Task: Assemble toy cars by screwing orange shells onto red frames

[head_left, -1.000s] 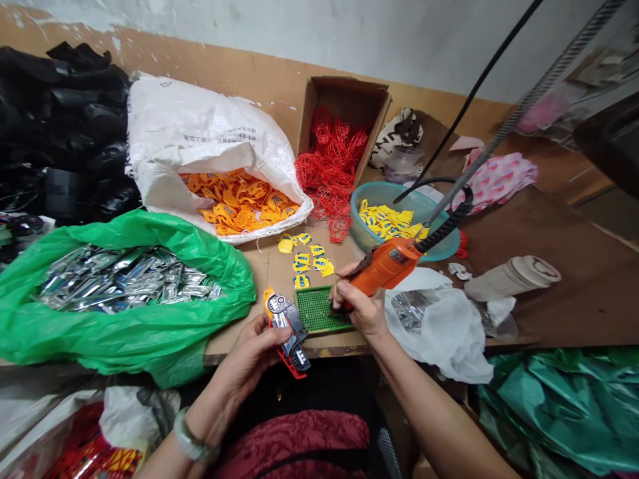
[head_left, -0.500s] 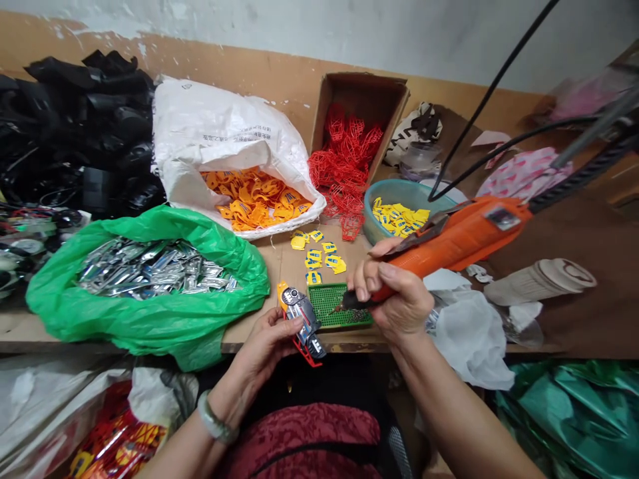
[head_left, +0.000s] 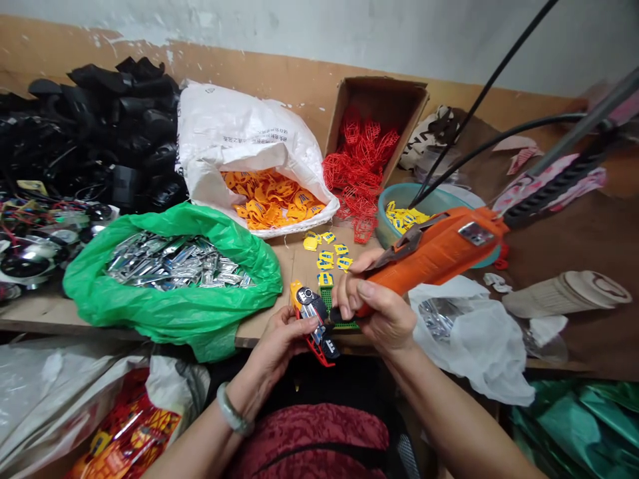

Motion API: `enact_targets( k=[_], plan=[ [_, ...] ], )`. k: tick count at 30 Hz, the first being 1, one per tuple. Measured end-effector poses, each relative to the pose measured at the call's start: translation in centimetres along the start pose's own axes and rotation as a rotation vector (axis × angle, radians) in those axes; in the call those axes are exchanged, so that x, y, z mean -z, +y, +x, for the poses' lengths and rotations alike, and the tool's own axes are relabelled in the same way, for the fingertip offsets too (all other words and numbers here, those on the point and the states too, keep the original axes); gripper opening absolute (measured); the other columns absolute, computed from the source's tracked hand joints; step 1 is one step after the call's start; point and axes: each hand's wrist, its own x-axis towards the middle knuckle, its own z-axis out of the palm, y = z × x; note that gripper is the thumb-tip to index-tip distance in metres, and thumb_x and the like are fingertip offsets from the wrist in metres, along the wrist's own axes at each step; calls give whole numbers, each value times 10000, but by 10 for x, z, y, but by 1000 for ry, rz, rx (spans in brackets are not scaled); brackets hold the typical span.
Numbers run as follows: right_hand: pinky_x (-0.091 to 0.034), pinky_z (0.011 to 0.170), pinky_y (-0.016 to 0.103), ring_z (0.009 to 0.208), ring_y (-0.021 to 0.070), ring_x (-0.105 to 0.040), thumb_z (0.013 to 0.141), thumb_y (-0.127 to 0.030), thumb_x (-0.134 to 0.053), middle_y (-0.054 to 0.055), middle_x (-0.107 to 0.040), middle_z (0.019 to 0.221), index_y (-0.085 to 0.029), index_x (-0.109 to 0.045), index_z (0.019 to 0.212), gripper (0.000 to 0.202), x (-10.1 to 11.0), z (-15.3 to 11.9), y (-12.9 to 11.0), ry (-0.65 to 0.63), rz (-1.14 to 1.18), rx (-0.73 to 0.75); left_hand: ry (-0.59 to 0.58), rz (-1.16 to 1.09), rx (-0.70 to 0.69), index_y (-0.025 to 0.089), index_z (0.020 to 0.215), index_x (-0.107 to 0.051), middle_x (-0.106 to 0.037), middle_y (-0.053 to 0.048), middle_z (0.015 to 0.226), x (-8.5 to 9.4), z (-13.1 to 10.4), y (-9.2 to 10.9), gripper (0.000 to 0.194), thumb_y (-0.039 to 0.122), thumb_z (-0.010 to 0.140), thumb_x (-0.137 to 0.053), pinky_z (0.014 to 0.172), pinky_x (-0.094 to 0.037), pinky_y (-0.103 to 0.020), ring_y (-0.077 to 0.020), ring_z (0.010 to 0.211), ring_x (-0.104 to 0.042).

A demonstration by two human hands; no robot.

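Note:
My left hand [head_left: 283,339] is closed around a small toy vehicle [head_left: 312,313] with a yellow end, dark and silver middle and red frame, held tilted at the bench edge. My right hand [head_left: 382,313] grips an orange electric screwdriver [head_left: 439,249], its black tip pointing left at the toy's side. The tip reaches the toy; whether it sits on a screw cannot be made out. Behind the tool's nose is a green mesh tray [head_left: 327,297], partly covered by my right hand. Several yellow pieces [head_left: 325,259] with blue marks lie just beyond the tray.
Silver parts fill a green bag [head_left: 259,266] on the left; orange parts lie in a white sack [head_left: 249,120]. Red frames [head_left: 367,153] spill from a carton [head_left: 344,93]. A teal basin [head_left: 387,229] holds yellow pieces. Black cables [head_left: 484,86] hang at upper right.
My right hand has brought the screwdriver left and down, so its tip now meets the toy. My left hand still holds the toy. The whole view has shifted slightly.

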Motion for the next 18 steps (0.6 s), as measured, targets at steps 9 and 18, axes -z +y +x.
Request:
enact_targets(
  k=[9, 18],
  plan=[
    [-469, 503, 307, 426, 141, -527, 824, -243, -686, -74, -541, 532, -214, -622, 973, 165, 5, -7, 5, -42, -24, -1, 0, 3, -7, 145, 915, -641, -741, -10, 752, -1, -1, 1, 574, 316, 472, -962, 592, -586, -302, -153, 626, -665],
    [-472, 530, 310, 440, 139, -522, 841, -270, -693, -85, -519, 527, -224, -588, 979, 179, 2, -9, 2, -73, -81, -28, 16, -2, -28, 150, 906, -631, -731, 6, 704, -2, 0, -2, 562, 308, 475, -955, 566, -584, -296, -147, 594, -658]
  ],
)
